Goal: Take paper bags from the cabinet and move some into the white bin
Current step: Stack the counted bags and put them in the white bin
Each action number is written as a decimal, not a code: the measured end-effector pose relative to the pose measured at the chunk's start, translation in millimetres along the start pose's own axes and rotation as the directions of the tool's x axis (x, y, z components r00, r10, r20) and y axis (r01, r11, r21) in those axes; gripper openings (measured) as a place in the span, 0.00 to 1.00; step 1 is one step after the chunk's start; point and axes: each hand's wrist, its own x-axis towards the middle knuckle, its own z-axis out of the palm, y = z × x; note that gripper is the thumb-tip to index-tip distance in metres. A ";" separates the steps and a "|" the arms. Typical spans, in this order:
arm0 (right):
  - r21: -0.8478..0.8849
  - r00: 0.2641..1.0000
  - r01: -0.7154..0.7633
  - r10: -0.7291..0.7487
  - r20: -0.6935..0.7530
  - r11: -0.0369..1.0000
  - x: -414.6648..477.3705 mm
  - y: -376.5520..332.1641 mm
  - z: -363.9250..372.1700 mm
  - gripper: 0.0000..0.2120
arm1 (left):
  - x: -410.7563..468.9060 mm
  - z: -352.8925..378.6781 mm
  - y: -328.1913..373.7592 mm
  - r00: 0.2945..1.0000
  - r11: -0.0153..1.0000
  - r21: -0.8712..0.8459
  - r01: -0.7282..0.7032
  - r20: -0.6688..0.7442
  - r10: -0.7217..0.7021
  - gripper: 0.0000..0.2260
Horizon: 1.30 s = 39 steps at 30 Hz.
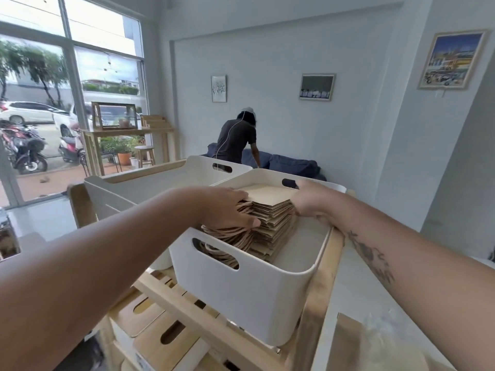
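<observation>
Pale wooden rack (187, 313) rails are carrying a smooth, round-cornered white bin (257, 298) with oval handle slots. A stack of flat brown paper bags (270, 210) is lying inside it, twisted cord handles bunching toward the left wall. The person's left hand (227, 210) is curling over the stack's left edge, gripping it, while the right hand (308, 202) is gripping the right edge, fingertips hidden. A second white bin (150, 188) is sitting just behind.
</observation>
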 end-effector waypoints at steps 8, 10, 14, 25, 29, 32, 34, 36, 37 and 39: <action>0.740 0.968 -0.250 0.136 0.212 0.624 -9.8 -20.8 5.2 0.18 | 4.0 5.0 3.9 0.998 1.000 -0.011 -0.022 -0.054 0.021 0.35; 0.755 0.967 -0.252 0.121 0.225 0.606 -15.7 -22.3 3.5 0.19 | 4.3 3.5 5.0 0.999 1.000 0.001 -0.020 -0.044 0.020 0.36; 0.767 0.969 -0.245 0.119 0.217 0.594 -24.1 -23.3 -2.7 0.22 | 1.5 -1.0 5.4 0.998 0.999 0.035 -0.008 -0.066 0.011 0.36; 0.787 0.999 -0.034 0.044 0.009 0.616 -97.6 0.0 -77.0 0.18 | -42.3 -36.8 50.2 0.923 0.993 -0.085 -0.080 -0.381 0.042 0.17; 0.800 0.998 0.020 0.033 -0.049 0.600 -137.6 30.3 -102.1 0.13 | -58.1 -40.0 95.9 0.866 0.960 -0.217 -0.175 -0.498 0.045 0.11; 0.811 0.997 0.030 0.043 -0.067 0.584 -171.7 60.3 -118.5 0.11 | -70.9 -32.6 137.6 0.841 0.921 -0.309 -0.238 -0.540 0.036 0.08; 0.808 0.997 0.019 0.048 -0.058 0.589 -195.7 83.2 -127.5 0.09 | -79.3 -22.0 166.1 0.831 0.890 -0.369 -0.269 -0.555 0.021 0.07; 0.801 0.996 -0.005 0.072 -0.048 0.599 -218.7 109.9 -134.3 0.08 | -87.2 -6.8 196.9 0.843 0.861 -0.418 -0.289 -0.537 0.022 0.07; 0.798 0.995 -0.019 0.088 -0.042 0.603 -229.2 124.9 -136.5 0.08 | -91.4 2.0 212.7 0.853 0.850 -0.434 -0.299 -0.521 0.033 0.06; 0.786 0.992 -0.060 0.123 -0.021 0.615 -249.0 156.6 -139.0 0.10 | -97.8 21.3 243.3 0.873 0.825 -0.474 -0.307 -0.485 0.047 0.06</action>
